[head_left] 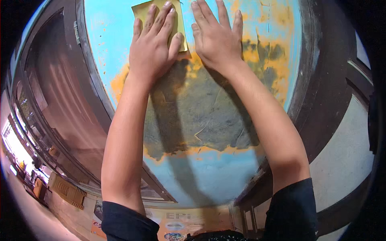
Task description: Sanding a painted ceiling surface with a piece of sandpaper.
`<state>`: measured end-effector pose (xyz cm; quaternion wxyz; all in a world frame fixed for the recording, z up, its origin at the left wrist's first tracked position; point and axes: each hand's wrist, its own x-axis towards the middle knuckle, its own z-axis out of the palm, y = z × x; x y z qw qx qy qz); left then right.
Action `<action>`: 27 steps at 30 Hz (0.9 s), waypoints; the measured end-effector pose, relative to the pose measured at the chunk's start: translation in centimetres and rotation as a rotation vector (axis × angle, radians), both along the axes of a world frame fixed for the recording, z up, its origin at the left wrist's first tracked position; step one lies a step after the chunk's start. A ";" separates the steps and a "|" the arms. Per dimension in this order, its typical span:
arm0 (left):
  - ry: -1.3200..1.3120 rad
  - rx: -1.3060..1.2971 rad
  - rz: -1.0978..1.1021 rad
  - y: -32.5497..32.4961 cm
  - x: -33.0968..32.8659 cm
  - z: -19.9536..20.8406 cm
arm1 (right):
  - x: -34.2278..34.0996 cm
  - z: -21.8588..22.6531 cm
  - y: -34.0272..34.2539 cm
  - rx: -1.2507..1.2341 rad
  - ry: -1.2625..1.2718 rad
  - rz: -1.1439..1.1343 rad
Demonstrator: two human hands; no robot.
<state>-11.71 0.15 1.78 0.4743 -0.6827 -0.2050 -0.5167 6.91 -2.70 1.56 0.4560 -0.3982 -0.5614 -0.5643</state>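
My left hand (150, 54) lies flat over a yellow sheet of sandpaper (178, 22) and presses it against a light blue wall panel (106, 24). The fingers are stretched upward, and the thumb rests along the sheet's lower right side. Just to the right, my right hand (219, 45) is open with fingers spread, its palm toward the same surface and nothing in it. Below both hands spreads a rough dark grey patch (201, 108) with orange edges, where the blue paint is gone. My forearms' shadows fall across it.
A dark brown door frame with a brown panel (64, 80) stands at the left. Dark wooden framing (321, 72) borders the right side. At the lower left are a tan plastic chair (66, 190) and a bright opening. A printed poster (193, 223) shows at the bottom.
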 end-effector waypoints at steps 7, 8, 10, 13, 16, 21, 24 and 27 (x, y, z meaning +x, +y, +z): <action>-0.002 -0.034 -0.005 1.1 -6.3 -0.4 | -3.5 0.7 -2.6 -0.329 0.092 -0.014; -0.019 -0.030 0.000 1.1 -6.0 -0.5 | -4.4 0.9 -3.5 -0.376 0.071 -0.033; -0.048 -0.012 -0.015 1.1 -4.8 -0.8 | -5.4 1.2 -3.8 -0.431 0.042 -0.019; -0.047 -0.007 0.004 1.5 -4.0 -0.8 | -5.3 1.0 -2.7 -0.344 0.019 -0.056; -0.015 0.001 -0.003 1.3 -5.3 -0.5 | -6.2 1.1 -1.1 -0.104 -0.017 -0.043; -0.034 -0.055 0.022 1.8 -10.1 -0.9 | -7.9 1.3 -3.2 -0.473 0.125 -0.112; -0.011 -0.059 0.043 1.6 -10.8 -0.8 | -8.1 0.7 -1.1 -0.301 0.122 -0.032; -0.016 -0.038 -0.017 1.9 -8.0 -0.5 | -7.5 0.0 1.0 -0.092 0.092 -0.042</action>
